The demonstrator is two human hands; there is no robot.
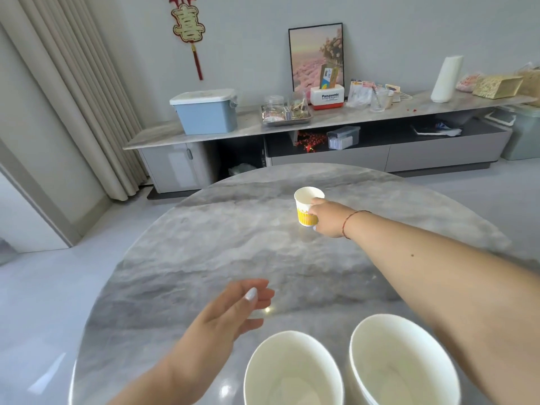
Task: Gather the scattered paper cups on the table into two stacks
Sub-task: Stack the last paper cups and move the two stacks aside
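Marble desk: right hand fingers clamped on empty yellow-banded cup; left hand fingers apart, relaxed; two near cups show white insides.

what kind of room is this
Most likely a living or dining room in a home. A round marble table stands before a low cabinet cluttered with household things, with long curtains and a red wall ornament behind.
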